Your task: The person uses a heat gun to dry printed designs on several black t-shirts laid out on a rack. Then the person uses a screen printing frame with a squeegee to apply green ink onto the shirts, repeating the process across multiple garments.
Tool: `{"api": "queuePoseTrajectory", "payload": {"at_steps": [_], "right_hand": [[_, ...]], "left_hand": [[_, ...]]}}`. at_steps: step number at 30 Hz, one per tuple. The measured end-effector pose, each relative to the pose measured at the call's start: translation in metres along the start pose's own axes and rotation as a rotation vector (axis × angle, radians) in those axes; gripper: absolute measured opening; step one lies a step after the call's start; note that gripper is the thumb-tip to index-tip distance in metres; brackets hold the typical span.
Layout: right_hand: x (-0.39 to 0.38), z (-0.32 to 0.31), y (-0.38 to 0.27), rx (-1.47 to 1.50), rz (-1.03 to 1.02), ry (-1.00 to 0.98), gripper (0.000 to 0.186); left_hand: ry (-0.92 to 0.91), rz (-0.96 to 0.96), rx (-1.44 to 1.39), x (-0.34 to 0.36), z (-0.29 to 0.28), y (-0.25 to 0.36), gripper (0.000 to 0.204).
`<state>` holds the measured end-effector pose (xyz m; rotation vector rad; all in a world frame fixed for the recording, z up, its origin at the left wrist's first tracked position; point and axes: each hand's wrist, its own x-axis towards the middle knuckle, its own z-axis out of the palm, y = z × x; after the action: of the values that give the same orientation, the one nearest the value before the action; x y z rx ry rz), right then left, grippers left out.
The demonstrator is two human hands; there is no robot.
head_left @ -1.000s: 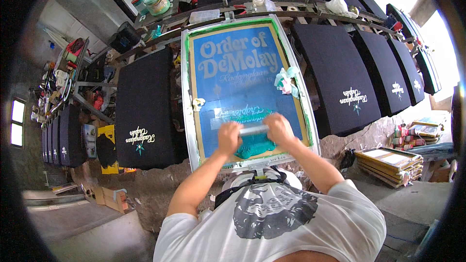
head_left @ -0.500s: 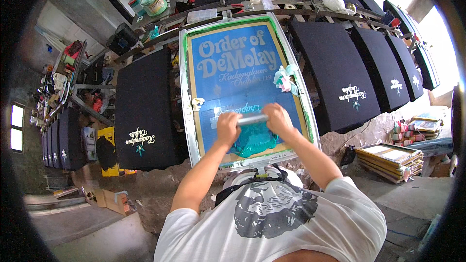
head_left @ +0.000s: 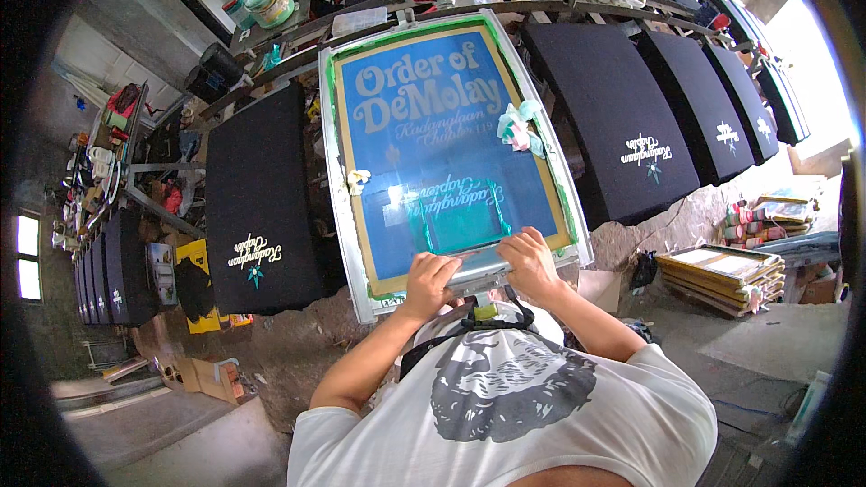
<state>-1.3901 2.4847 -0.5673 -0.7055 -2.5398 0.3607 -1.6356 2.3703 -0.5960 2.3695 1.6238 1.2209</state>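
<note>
A framed printing screen [head_left: 424,162] with blue mesh and a pale metal frame lies in front of me. At its near end, my left hand [head_left: 431,276] and my right hand [head_left: 529,258] are closed around the two ends of a squeegee [head_left: 478,269]. The squeegee lies crosswise near the frame's near edge, and its blade is hidden from me. Just beyond it, a band of teal ink [head_left: 462,224] covers the mesh around lettering. A crumpled stained cloth [head_left: 519,128] sits at the screen's right side, and a small wad [head_left: 357,182] at the left.
Black fabric-covered boards with printed lettering flank the screen, one at left [head_left: 257,216] and several at right [head_left: 613,117]. A metal rail [head_left: 577,9] runs behind. Tubs [head_left: 268,2] stand at the far left. Stacked wooden frames [head_left: 722,275] lie on the floor at right.
Both hands have drawn the squeegee toward me, from the pool of teal ink to the screen's near edge. A thin teal band now shows where the thick ink was.
</note>
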Motion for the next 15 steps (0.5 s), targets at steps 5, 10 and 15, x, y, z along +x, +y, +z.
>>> {"api": "queuePoseTrajectory", "payload": {"at_steps": [5, 10, 15], "right_hand": [[-0.033, 0.007, -0.004, -0.028, 0.002, -0.052, 0.052], [-0.037, -0.021, 0.006, 0.045, 0.09, -0.03, 0.059], [-0.039, -0.017, 0.087, -0.254, 0.605, 0.376, 0.05]], "left_hand": [[-0.066, -0.02, 0.033, -0.031, -0.005, 0.002, 0.042], [0.245, -0.392, 0.352, -0.071, -0.035, -0.051, 0.053], [0.465, -1.138, 0.131, -0.125, -0.043, -0.11, 0.029]]}}
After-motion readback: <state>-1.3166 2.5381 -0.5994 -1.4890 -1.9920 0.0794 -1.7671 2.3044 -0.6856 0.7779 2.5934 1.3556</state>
